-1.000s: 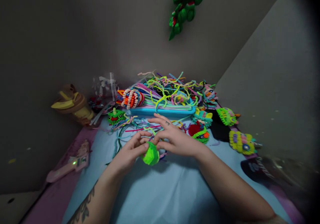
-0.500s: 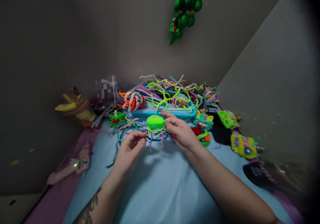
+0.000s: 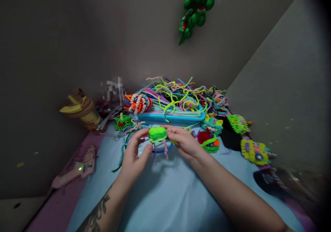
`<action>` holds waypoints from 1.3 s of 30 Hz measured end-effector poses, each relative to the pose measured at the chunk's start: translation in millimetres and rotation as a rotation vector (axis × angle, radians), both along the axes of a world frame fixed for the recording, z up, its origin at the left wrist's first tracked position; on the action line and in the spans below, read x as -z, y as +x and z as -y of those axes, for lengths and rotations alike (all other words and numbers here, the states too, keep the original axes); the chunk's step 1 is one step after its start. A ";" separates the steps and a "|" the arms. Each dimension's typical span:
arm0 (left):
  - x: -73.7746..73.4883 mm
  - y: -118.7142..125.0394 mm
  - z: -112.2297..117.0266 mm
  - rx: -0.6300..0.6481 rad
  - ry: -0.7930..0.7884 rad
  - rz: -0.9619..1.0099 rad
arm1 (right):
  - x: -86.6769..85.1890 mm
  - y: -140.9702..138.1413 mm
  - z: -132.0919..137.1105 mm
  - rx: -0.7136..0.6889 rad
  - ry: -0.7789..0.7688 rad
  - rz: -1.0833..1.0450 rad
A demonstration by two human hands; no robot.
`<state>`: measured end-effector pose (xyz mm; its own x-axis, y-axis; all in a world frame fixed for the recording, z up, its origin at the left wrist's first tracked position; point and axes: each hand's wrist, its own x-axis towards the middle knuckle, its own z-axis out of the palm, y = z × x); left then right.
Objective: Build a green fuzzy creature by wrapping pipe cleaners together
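Observation:
A neon green pipe-cleaner figure [image 3: 157,134] with purple and blue strands hanging under it is held up above the light blue cloth [image 3: 165,197]. My left hand [image 3: 134,156] pinches its left side between thumb and fingers. My right hand [image 3: 184,142] grips its right side, fingers curled round it. Both hands sit in front of a blue tray [image 3: 172,117] heaped with loose coloured pipe cleaners [image 3: 178,97].
Finished pipe-cleaner figures [image 3: 254,151] lie along the right of the cloth and by the tray. A pink glue gun [image 3: 74,171] lies at the left, with a brown and yellow toy [image 3: 79,109] behind it. A green figure [image 3: 198,7] hangs on the wall.
The green figure was low on the cloth, then lifted by my right hand alone. Now my left hand has come up and taken hold of its left side.

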<state>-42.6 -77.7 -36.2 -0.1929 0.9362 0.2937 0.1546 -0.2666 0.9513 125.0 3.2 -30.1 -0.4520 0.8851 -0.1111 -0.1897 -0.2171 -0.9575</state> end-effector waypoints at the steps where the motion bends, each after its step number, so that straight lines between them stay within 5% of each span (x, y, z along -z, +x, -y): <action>1: 0.4 -1.1 -0.2 0.043 -0.023 0.020 | -0.5 0.7 -1.0 -0.043 -0.044 -0.032; 9: 1.7 -9.4 -1.7 0.224 0.030 -0.272 | 1.5 4.4 -6.4 -0.237 -0.192 -0.075; 23: 2.2 -11.2 -0.1 0.443 -0.131 -0.156 | 0.3 9.7 -2.8 -0.084 0.218 0.277; 27: 6.3 -8.4 -4.1 0.313 -0.170 -0.022 | -6.9 12.2 0.5 0.297 0.391 0.251; 29: 9.1 -6.3 -6.2 0.176 -0.167 0.063 | -12.3 13.0 4.7 0.376 0.488 0.266; 34: 9.5 -0.3 -7.3 -0.039 -0.088 0.159 | -17.0 1.5 24.5 0.229 0.665 0.360; 39: 7.3 4.9 -5.1 -0.001 -0.083 0.203 | -8.3 -10.5 36.1 0.168 0.816 0.310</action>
